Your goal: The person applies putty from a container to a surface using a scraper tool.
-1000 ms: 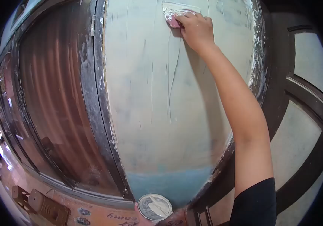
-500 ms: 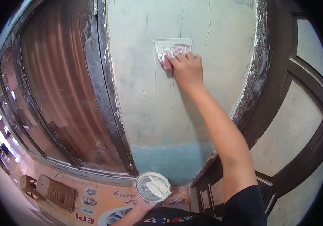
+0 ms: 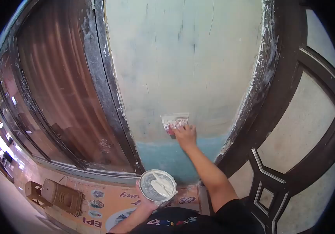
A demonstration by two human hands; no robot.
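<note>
Wall (image 3: 183, 74) ahead, between window (image 3: 85, 146) on the left and door (image 3: 298, 121) on the right; curtain (image 3: 54, 54) behind the window. The scraper (image 3: 175, 119), in the right grip (image 3: 186, 136), lies against the wall. Below it and to the left is the bowl (image 3: 147, 191), in the left grip (image 3: 148, 203), paste (image 3: 163, 186) inside. Beneath the bowl lies a banner (image 3: 113, 195); stools (image 3: 62, 197) left of it, before the window

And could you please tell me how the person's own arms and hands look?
Both the left hand and right hand are bare, without gloves. The right sleeve is black and short, ending above the elbow; the left sleeve is out of view. The black shirt has a multicoloured print.
</note>
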